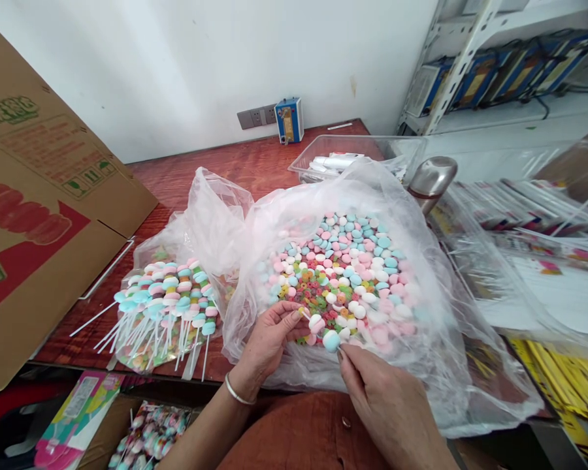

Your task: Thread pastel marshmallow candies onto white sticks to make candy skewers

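Note:
My left hand [269,336] pinches the top of a white stick that carries a pink candy and a pale blue candy [330,340]. My right hand [372,385] holds the lower end of that stick, just under the blue candy. Both hands hover at the near edge of a large clear plastic bag [421,261] filled with loose pastel candies [353,274] and small coloured ring candies. To the left lies a pile of finished candy skewers [164,303] on plastic, sticks pointing toward me.
A big cardboard box [34,215] leans at the left. A clear tray [353,153], a metal flask [431,179] and a blue device [289,119] sit at the back of the wooden table [235,166]. Packaged items lie at the right and below.

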Demonstrator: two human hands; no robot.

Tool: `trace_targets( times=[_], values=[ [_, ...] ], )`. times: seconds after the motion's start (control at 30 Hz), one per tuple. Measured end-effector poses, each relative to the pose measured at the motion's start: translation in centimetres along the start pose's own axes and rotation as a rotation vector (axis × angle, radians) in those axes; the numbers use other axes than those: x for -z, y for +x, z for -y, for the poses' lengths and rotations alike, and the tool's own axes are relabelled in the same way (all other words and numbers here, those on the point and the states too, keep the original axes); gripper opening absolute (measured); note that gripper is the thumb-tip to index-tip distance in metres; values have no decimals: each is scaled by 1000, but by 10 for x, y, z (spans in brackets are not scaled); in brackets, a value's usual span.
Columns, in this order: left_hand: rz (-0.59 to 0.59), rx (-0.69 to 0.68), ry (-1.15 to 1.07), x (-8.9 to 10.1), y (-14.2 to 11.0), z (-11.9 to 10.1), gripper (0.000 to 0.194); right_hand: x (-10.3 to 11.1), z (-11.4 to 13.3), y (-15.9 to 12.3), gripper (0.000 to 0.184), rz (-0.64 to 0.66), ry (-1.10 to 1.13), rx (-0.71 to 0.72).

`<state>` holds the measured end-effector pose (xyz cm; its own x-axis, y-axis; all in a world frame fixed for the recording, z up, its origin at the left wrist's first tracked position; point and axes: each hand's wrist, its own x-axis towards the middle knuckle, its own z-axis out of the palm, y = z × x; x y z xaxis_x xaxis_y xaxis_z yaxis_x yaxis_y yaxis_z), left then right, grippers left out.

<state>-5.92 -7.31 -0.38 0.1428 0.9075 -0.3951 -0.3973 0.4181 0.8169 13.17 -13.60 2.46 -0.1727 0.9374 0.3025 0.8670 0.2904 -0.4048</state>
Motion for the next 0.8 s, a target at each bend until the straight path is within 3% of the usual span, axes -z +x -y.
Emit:
trace_targets(
  times=[0.17, 0.27, 0.47, 0.57, 0.67, 0.8],
  values=[
    [75, 53, -7, 3, 2, -1, 27, -4, 0, 1, 36, 108, 139, -60],
    [27, -37, 144, 2, 1, -6, 24, -7, -2, 1, 34, 191, 204, -103],
    [-85, -240, 515, -1, -4, -11, 26, -8, -3, 1, 35, 218, 226, -157],
    [-120, -205, 315, -2, -2, -7, 28, -9, -1, 2, 34, 236, 311, -174],
    [-63, -23, -1, -3, 3, -3, 29, -13, 0, 3, 32, 244, 433, -191],
    [21, 18, -40, 0, 5, -3, 32, -15, -2, 4, 32, 227, 565, -234]
  ],
)
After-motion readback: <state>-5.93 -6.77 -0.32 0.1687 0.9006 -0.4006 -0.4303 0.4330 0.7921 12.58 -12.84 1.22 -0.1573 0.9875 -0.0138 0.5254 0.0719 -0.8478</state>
